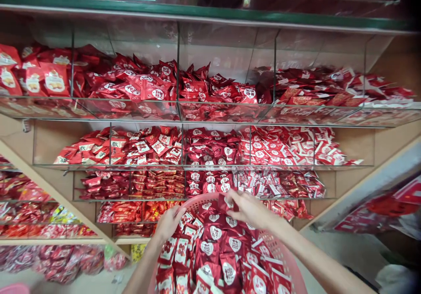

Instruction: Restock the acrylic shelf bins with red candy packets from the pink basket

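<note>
A round pink plastic basket (285, 259) with a perforated wall is in front of me, filled with small wrapped packets in red, dark red and white. My left hand (169, 221) is closed on the basket's rim at its far left side. Over the far edge of the basket, my right hand (245, 208) pinches a dark red packet (223, 204), partly hidden by the fingers. Similar dark red packets (208, 248) with white round labels lie in the middle of the basket. White-and-red packets (182, 250) are on the left side, and more red ones (258, 281) at the right.
Tiered shelves with glass dividers rise behind the basket. Red packets (158, 87) fill the upper tier, and dark red packets (212, 147) lie in a middle compartment. A green-edged glass shelf (210, 13) spans the top. Bagged packets (59, 261) rest on the floor at lower left.
</note>
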A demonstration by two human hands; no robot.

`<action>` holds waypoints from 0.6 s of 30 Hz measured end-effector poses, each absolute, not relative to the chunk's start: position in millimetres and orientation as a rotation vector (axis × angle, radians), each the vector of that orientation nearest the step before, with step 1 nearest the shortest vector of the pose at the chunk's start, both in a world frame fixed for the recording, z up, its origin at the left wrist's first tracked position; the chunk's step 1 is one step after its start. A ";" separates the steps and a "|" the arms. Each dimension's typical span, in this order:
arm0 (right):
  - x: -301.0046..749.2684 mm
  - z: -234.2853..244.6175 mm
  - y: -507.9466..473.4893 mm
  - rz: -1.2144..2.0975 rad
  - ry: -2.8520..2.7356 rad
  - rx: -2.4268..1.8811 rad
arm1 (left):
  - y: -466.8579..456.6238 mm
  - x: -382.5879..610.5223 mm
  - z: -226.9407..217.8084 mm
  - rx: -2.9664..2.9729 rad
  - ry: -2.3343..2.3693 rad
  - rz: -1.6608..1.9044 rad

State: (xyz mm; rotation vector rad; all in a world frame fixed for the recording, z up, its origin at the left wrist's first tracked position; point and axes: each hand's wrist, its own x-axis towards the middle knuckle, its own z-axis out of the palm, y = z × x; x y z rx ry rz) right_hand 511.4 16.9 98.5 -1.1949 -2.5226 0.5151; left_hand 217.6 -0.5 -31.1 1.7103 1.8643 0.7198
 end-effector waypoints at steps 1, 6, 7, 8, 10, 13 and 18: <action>513.7 81.3 12.7 0.395 -2.603 -1.221 | -0.2 217.4 -31.4 1.715 1.865 0.720; 505.4 31.5 4.5 -0.033 -2.761 -1.254 | 0.6 216.8 -32.4 1.732 1.853 0.706; 502.7 29.9 4.2 -0.064 -2.757 -1.262 | 0.5 216.9 -32.1 1.733 1.856 0.697; 500.9 30.8 4.1 -0.069 -2.743 -1.268 | 0.2 217.1 -31.7 1.732 1.864 0.690; 502.1 37.9 4.2 -0.004 -2.691 -1.273 | -0.4 217.7 -30.3 1.729 1.873 0.688; 522.8 49.3 0.1 0.170 -2.465 -1.335 | -1.4 218.4 -27.9 1.723 1.860 0.704; 588.0 24.4 -55.2 0.432 -1.630 -1.662 | -0.7 217.5 -27.8 1.716 1.860 0.704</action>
